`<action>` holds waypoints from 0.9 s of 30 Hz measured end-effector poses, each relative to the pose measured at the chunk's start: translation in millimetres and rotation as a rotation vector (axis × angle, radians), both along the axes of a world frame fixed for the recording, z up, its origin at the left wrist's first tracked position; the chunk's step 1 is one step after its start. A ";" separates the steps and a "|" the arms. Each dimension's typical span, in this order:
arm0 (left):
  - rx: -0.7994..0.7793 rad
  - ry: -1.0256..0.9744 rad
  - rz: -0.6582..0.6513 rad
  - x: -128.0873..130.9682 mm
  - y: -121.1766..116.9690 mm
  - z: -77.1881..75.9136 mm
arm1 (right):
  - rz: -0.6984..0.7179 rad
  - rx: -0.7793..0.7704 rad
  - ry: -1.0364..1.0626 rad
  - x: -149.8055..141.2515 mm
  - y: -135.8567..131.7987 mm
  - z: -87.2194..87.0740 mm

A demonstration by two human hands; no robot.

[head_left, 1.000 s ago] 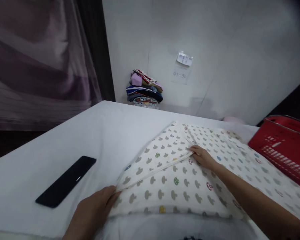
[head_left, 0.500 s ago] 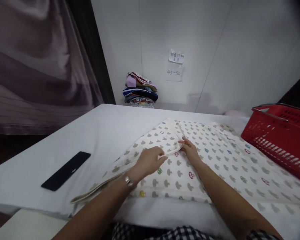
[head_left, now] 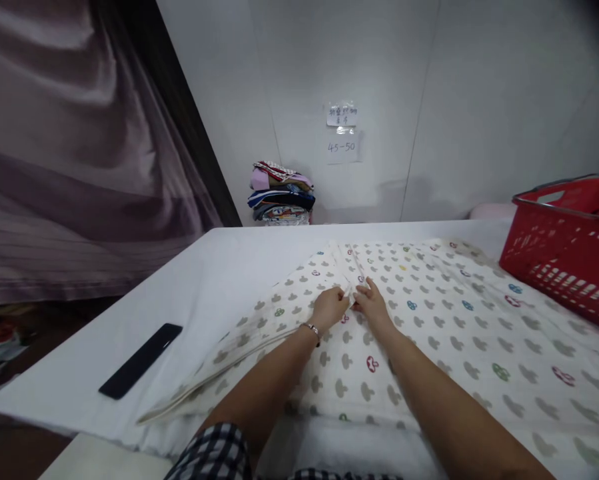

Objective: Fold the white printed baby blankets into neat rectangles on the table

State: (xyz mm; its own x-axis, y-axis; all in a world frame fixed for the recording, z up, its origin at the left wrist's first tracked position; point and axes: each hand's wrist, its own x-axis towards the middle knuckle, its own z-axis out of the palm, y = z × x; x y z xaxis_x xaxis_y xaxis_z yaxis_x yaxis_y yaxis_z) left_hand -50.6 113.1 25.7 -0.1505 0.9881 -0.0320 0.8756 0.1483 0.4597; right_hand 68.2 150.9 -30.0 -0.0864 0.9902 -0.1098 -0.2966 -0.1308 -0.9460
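A large white cloth [head_left: 419,327] printed with grey and coloured mushrooms lies spread over the table, its left part folded over in a slanting flap. My left hand [head_left: 330,308], with a bracelet at the wrist, is closed on the edge of that flap near the cloth's middle. Right beside it, my right hand [head_left: 374,308] pinches the same edge, fingertips almost meeting those of the left. The bit of fabric between the fingers is partly hidden.
A black flat slab-like object [head_left: 140,361] lies on the white table [head_left: 219,267] at left. The red basket [head_left: 569,247] stands at right. Behind the table's far edge is a stack of folded fabrics [head_left: 282,193]. Paper notes [head_left: 342,133] hang on the wall; a curtain [head_left: 79,147] drapes at left.
My left hand has moved right along the flap's edge, from loosely open fingers to a closed grip beside my right hand. The camera view has shifted slightly.
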 end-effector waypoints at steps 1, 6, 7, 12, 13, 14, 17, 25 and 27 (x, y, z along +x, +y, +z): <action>0.008 0.014 0.001 0.1 0.3 1.4 | -0.020 -0.015 -0.027 -1.1 1.7 -1.4; 0.113 0.102 -0.018 2.1 -1.5 13.9 | -0.041 -0.037 -0.067 -1.8 5.0 -3.1; 0.155 0.142 -0.043 3.2 -2.9 15.8 | -0.030 -0.034 -0.060 -1.3 4.1 -1.8; 0.188 0.340 -0.255 10.3 -11.0 13.2 | 0.046 -0.009 -0.001 0.4 -2.6 6.0; 0.168 0.366 -0.277 11.2 -12.1 10.9 | 0.056 -0.003 0.009 0.6 -3.4 6.9; 0.158 0.389 -0.289 11.7 -12.9 8.6 | 0.062 0.002 0.018 0.9 -3.8 7.4; 0.165 0.432 -0.305 11.3 -14.7 3.3 | 0.071 -0.002 0.040 1.8 -4.2 8.4; 0.147 0.444 -0.318 15.5 -21.4 3.6 | 0.062 -0.036 0.085 4.5 -8.9 16.7; 0.150 0.446 -0.325 17.5 -24.3 4.0 | 0.065 -0.023 0.051 5.0 -9.4 16.2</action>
State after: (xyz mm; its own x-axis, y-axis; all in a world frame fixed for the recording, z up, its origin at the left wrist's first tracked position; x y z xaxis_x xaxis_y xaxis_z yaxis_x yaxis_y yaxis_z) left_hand -33.1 88.8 29.8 0.1952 0.9747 0.1090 0.9794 -0.1995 0.0306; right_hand 73.2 141.6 -13.8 -0.1566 0.9795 -0.1267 -0.3346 -0.1733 -0.9263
